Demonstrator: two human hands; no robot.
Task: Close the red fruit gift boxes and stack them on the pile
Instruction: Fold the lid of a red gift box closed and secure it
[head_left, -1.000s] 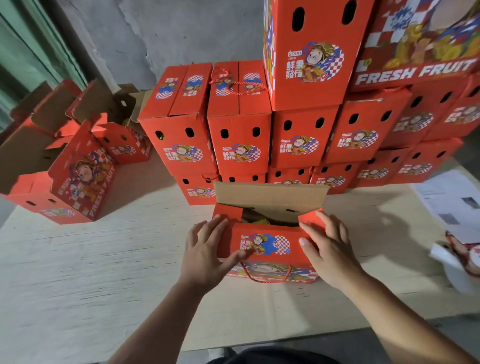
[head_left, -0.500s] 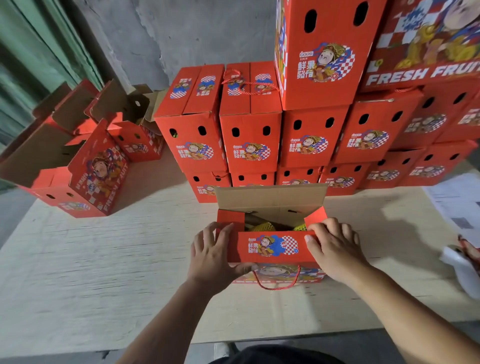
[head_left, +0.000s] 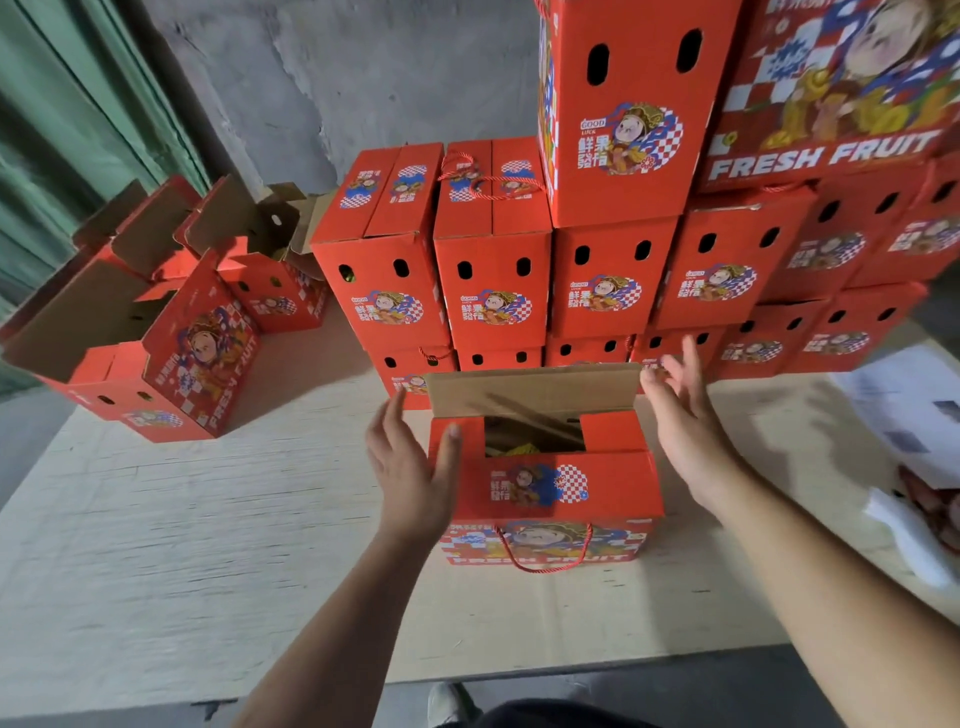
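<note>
A red fruit gift box (head_left: 613, 486) stands on the table in front of me. Its near flap and both side flaps are folded down, and its brown far flap (head_left: 530, 389) stands upright, leaving a gap where yellow fruit shows. A red cord handle hangs on its front face. My left hand (head_left: 410, 467) is at the box's left top corner, fingers straight, thumb on the folded flap. My right hand (head_left: 685, 421) hovers by the right end of the upright flap, fingers spread, holding nothing. Behind the box rises the pile of shut red boxes (head_left: 493, 275).
Several open red boxes (head_left: 156, 353) with raised flaps sit at the left on the pale wooden table (head_left: 156, 545). Papers and a white bag (head_left: 914, 467) lie at the right edge. A grey wall stands behind the pile, and a green wall at the left.
The near flap and side flaps went down flat. Both hands lifted off the front of the box and moved up toward the far flap's ends, fingers opening.
</note>
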